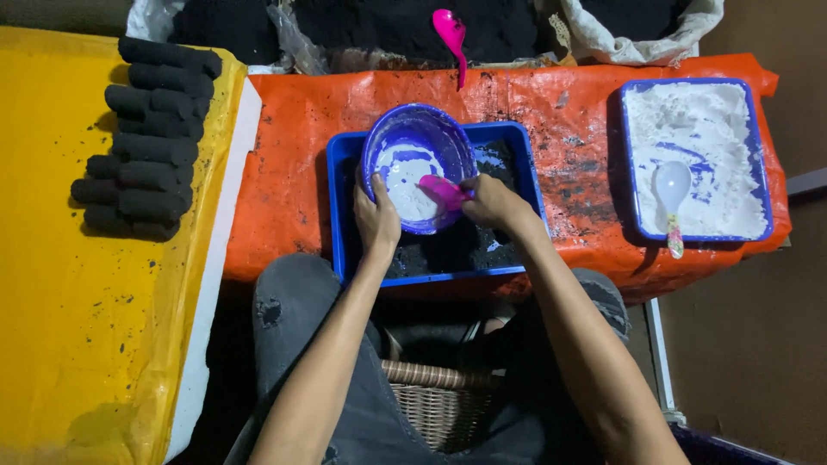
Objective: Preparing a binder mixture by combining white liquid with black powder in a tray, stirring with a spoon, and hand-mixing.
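On the orange tarp-covered table (293,129) sits a blue tray (338,215) of black powder, close to the near edge. Inside it a purple bowl (413,129) holds white paste. Left hand (376,215) grips the bowl's near-left rim, fingers clenched on it. Right hand (493,202) is closed on a pink scoop (441,191), its head in the bowl over the paste. Right of the tray, well apart, a second blue tray (627,155) holds white powder and a white spoon (672,188), near the table's right edge. Beyond the tray, at the far edge, open sacks of black powder (379,30) with another pink scoop (451,34) stuck in. Left of the tray, a yellow sheet (60,301) carries stacked black briquettes (146,138); its near part is bare. Bare orange between tray and yellow sheet. Brown floor (758,327) to the right.
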